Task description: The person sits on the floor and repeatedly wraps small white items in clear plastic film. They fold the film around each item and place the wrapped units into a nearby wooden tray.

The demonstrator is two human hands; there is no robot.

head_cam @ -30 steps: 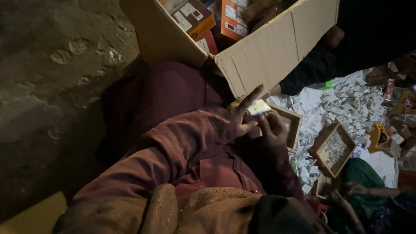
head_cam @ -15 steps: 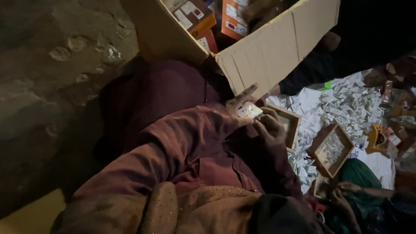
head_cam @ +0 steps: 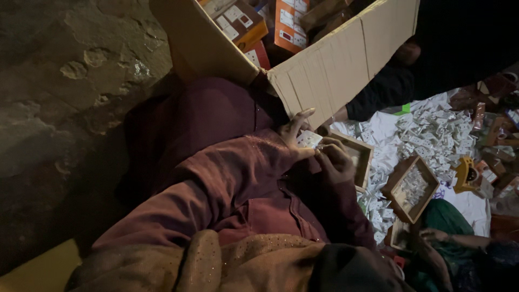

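Down over the lap, both arms in dark red sleeves reach forward and meet just below the flap of a big cardboard box (head_cam: 335, 65). Left hand (head_cam: 294, 135) is raised with its forefinger stretched up toward the flap and the other fingers curled; right hand (head_cam: 335, 162) sits just beside it, knuckles up, fingers bent inward

Ground to the left is rough, dark stone. To the right a pale sheet (head_cam: 389, 127) lies spread, heaped with small white pieces (head_cam: 432, 132), and open brown trays (head_cam: 413, 189) holding more of them rest on it. The cardboard box holds orange and white packets (head_cam: 289, 24). Another person's hand (head_cam: 432, 235), with a green sleeve, rests low on the right, apart from these two

Between the two hands is a small white card (head_cam: 309, 139), pinched by the left thumb and fingers; the right fingertips close on its near edge, so both hands grip it, just above the nearest tray
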